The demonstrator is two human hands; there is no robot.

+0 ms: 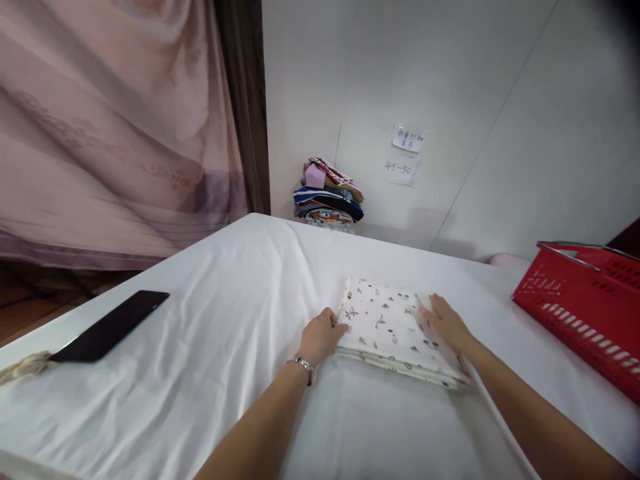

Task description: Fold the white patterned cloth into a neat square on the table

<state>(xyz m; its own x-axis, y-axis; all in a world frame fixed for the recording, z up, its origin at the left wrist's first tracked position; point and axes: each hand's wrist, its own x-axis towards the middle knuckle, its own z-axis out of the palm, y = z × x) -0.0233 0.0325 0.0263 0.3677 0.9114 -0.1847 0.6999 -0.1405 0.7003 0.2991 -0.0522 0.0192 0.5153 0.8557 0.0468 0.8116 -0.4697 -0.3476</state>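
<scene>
A folded white cloth (383, 327) with a small print of plants and other little motifs lies on the white-covered table, several layers thick. My left hand (320, 337), a bracelet at its wrist, grips the cloth's left edge with the thumb on top; its other fingertips are partly hidden behind that edge. On the right side of the cloth rests my right hand (447, 325), fingers stretched out and slightly blurred, touching the top near the edge. I cannot tell what the fabric is meant for.
A dark phone-like slab (113, 327) with a pale strap lies at the left. A red plastic basket (585, 300) with metal handles stands at the right. Behind the table's far edge rises a stack of folded fabrics (329, 197) by the wall. Pink curtain (125, 133) hangs left.
</scene>
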